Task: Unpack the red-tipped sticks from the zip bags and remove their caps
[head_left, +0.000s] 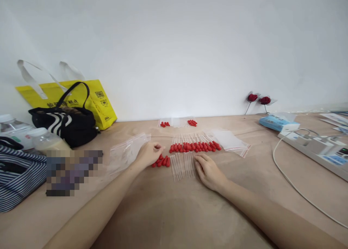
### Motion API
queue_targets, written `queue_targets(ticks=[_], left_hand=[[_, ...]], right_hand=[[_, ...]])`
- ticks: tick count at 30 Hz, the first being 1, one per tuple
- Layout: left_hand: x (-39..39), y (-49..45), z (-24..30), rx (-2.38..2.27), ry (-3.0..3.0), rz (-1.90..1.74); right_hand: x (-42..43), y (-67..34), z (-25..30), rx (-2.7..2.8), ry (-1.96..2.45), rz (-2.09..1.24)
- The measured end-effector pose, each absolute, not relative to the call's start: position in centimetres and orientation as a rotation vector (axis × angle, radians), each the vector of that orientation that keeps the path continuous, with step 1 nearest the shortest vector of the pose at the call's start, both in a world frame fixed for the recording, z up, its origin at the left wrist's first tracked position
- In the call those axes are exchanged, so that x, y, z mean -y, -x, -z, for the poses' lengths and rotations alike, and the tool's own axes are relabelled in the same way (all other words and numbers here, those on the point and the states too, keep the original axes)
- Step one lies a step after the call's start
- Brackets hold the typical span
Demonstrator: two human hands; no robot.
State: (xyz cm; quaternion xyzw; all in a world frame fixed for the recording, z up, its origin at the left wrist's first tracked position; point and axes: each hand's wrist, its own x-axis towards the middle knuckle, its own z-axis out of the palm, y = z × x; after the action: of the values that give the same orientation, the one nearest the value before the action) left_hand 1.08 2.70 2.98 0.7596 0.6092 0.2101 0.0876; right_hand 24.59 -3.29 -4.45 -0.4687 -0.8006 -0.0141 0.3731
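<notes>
My left hand [149,154] rests on the table with its fingers curled over a small pile of red rubber bulbs [162,162]; the fingertips seem to pinch one bulb. Clear thin pipette tubes [182,164] lie in a row just right of that pile. My right hand [208,171] lies flat with its fingertips at the right edge of those tubes. Behind them stretches a row of assembled droppers with red bulbs [194,146]. Two smaller groups of red bulbs [192,122] lie farther back by the wall.
Clear zip bags lie left [125,151] and right [230,140] of the droppers. A black striped bag [66,123] and a yellow tote [89,98] stand at the left. A power strip [315,145] with a white cable [288,178], a blue box [277,122] and two red roses [258,99] are at the right.
</notes>
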Motion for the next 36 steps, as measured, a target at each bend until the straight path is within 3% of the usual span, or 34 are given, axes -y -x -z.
queue_targets(ticks=[11, 19, 27, 36], left_hand=[[-4.5, -4.3, -2.8, -1.801, -2.354, -0.483], [-1.9, -2.8, -3.3, -1.945, -2.425, -0.772], [3.4, -2.8, -0.2, -1.247, -2.973, -1.133], [4.1, -4.0, 0.0, -1.027, -3.13, -1.282]], right_hand=[[3.3, -24.8, 4.1, 2.038, 1.222, -0.074], [3.3, -25.2, 3.7, 1.952, 1.159, 0.058], [4.4, -25.1, 2.3, 2.066, 1.057, 0.564], [4.1, -24.8, 2.5, 2.215, 0.939, 0.612]])
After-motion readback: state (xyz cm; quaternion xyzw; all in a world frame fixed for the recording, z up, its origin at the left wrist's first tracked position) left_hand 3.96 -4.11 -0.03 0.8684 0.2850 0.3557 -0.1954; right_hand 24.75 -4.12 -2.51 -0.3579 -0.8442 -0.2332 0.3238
